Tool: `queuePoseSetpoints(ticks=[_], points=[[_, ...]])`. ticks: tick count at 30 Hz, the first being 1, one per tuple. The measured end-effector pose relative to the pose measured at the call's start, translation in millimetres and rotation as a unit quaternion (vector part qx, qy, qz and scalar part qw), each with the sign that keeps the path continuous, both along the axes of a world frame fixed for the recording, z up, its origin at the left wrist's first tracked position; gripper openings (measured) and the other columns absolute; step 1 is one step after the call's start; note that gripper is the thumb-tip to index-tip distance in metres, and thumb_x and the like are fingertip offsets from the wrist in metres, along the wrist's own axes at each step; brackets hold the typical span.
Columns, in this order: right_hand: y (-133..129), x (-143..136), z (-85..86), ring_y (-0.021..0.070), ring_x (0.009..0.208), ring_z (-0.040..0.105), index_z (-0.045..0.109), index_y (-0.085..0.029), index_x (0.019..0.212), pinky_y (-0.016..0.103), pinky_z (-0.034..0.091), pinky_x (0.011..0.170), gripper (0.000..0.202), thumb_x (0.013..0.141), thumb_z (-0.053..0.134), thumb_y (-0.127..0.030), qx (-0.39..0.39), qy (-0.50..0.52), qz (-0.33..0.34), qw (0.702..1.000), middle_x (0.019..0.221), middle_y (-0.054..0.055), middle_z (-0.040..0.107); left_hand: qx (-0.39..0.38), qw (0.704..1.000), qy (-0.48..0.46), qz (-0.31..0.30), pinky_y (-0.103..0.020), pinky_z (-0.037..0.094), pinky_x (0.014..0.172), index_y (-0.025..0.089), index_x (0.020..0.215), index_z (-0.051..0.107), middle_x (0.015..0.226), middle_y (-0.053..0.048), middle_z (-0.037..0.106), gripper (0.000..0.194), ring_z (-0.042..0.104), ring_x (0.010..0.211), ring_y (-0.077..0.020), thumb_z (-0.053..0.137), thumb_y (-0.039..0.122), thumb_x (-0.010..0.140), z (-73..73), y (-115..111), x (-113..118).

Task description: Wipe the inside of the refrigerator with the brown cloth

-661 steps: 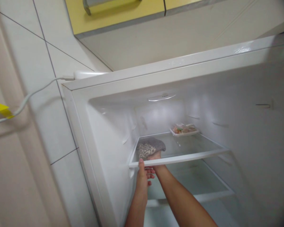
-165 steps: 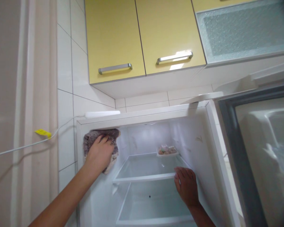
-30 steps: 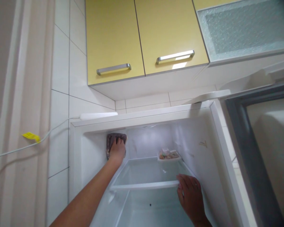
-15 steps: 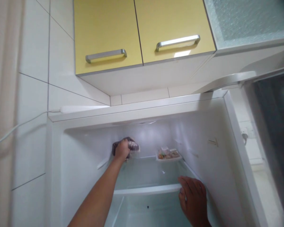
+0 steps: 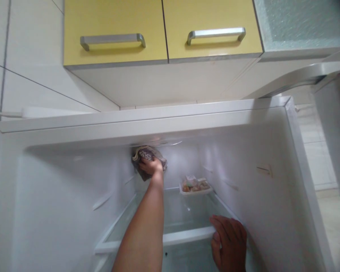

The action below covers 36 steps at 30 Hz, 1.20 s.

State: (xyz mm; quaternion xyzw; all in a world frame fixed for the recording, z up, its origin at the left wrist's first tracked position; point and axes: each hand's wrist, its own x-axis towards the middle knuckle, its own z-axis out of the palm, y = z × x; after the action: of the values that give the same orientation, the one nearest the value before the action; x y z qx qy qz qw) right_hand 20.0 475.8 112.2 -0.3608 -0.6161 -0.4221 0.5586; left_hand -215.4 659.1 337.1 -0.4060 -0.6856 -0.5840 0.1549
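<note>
Left hand point(image 5: 151, 167) closed on a grey patterned cloth point(image 5: 147, 155), pressed high against the far wall of the fridge point(image 5: 274, 211) — just under its ceiling. Right hand point(image 5: 229, 241) open, fingers resting on the near edge of the glass shelf point(image 5: 187, 236) — food tray point(image 5: 195, 186) far right.

Not much is worn here, honestly. Both forearms are seen bare right up to the bottom edge of the frame, so no sleeves or cuffs are shown. No gloves are worn on either the left hand point(image 5: 150, 166) or the right hand point(image 5: 229, 242). No watch, bracelet or ring can be made out on either one, though the left hand is small and far off, so fine details can't be told there.
</note>
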Motion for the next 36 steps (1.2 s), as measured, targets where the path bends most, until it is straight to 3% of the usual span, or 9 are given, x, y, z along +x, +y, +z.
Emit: queuePoseSetpoints(ticks=[4,7,11,15,20,23,28,33,36], points=[[3.1,1.2,-2.4,0.0231,0.097,0.058,0.063,-0.017,0.111,0.045,0.038,0.092,0.03,0.088,0.044,-0.013,-0.007,0.0,-0.011,1.0,0.102,0.008,0.07,-0.007,0.999,0.05,-0.016,-0.066,0.035,0.11,0.011,0.153,0.024,0.16,-0.033,0.021,0.07,0.025,0.148,-0.0455,0.049,0.033,0.092,-8.1,6.4,32.3],[2.5,2.2,-2.4,0.0227,0.095,0.059,0.063,-0.017,0.11,0.044,0.038,0.092,0.03,0.088,0.043,-0.014,0.0,-0.01,-0.015,1.0,0.101,0.008,0.07,-0.009,0.98,0.18,-0.078,-0.06,0.025,0.119,0.025,0.151,0.034,0.163,-0.02,0.025,0.069,0.016,0.153,-0.0372,0.059,0.029,0.086,-17.0,3.1,48.4],[1.9,3.0,-2.6,0.0225,0.095,0.06,0.063,-0.017,0.111,0.044,0.04,0.091,0.031,0.087,0.044,-0.013,0.0,-0.005,-0.015,1.0,0.101,0.008,0.071,-0.047,0.9,0.404,-0.155,-0.065,0.019,0.119,0.024,0.149,0.04,0.162,-0.02,0.03,0.067,0.017,0.153,-0.0383,0.06,0.025,0.085,-19.8,0.1,66.3],[2.2,4.9,-2.2,0.0224,0.094,0.061,0.063,-0.017,0.11,0.043,0.041,0.09,0.03,0.087,0.044,-0.013,0.002,-0.02,-0.02,1.0,0.101,0.008,0.072,-0.055,0.805,0.543,-0.233,-0.054,0.021,0.123,0.035,0.138,0.053,0.163,-0.004,0.035,0.049,0.026,0.151,-0.0251,0.051,0.024,0.091,-22.6,-0.5,103.0],[2.2,9.6,-1.9,0.0228,0.094,0.063,0.063,-0.016,0.11,0.043,0.041,0.089,0.03,0.086,0.045,-0.013,0.003,-0.036,-0.031,0.999,0.1,0.009,0.073,-0.053,0.782,0.577,-0.228,-0.062,0.025,0.119,0.03,0.137,0.055,0.162,-0.009,0.036,0.044,0.028,0.15,-0.0296,0.035,0.027,0.097,-28.9,-0.3,126.7],[3.0,12.7,-2.7,0.0225,0.094,0.064,0.063,-0.017,0.111,0.042,0.042,0.089,0.03,0.085,0.047,-0.015,0.004,-0.055,-0.038,0.998,0.101,0.008,0.073,-0.061,0.796,0.567,-0.203,-0.062,0.026,0.118,0.034,0.145,0.045,0.164,-0.008,0.031,0.05,0.025,0.152,-0.0288,0.035,0.024,0.097,-24.4,2.6,108.1],[4.0,13.9,-3.9,0.0222,0.093,0.064,0.063,-0.017,0.112,0.042,0.042,0.089,0.031,0.085,0.048,-0.015,0.004,-0.052,-0.038,0.998,0.101,0.008,0.073,-0.092,0.856,0.495,-0.119,-0.065,0.023,0.117,0.026,0.151,0.038,0.165,-0.016,0.025,0.058,0.02,0.153,-0.0342,0.039,0.02,0.093,-15.0,0.7,49.4],[-0.8,10.9,-1.3,0.0221,0.095,0.064,0.063,-0.019,0.113,0.041,0.043,0.09,0.03,0.087,0.048,-0.016,-0.008,-0.042,-0.035,0.998,0.102,0.007,0.073,-0.11,0.905,0.41,-0.027,-0.065,0.027,0.115,0.015,0.15,0.038,0.162,-0.025,0.028,0.059,0.02,0.152,-0.0397,0.043,0.025,0.093,-22.4,-17.2,-8.0],[-4.2,9.8,0.9,0.0218,0.095,0.064,0.063,-0.019,0.113,0.041,0.043,0.091,0.031,0.086,0.048,-0.015,-0.014,-0.041,-0.032,0.999,0.103,0.006,0.073,-0.103,0.916,0.389,0.009,-0.063,0.031,0.113,0.014,0.151,0.034,0.161,-0.026,0.029,0.065,0.022,0.15,-0.0413,0.05,0.032,0.091,-28.1,-24.0,-33.0]])
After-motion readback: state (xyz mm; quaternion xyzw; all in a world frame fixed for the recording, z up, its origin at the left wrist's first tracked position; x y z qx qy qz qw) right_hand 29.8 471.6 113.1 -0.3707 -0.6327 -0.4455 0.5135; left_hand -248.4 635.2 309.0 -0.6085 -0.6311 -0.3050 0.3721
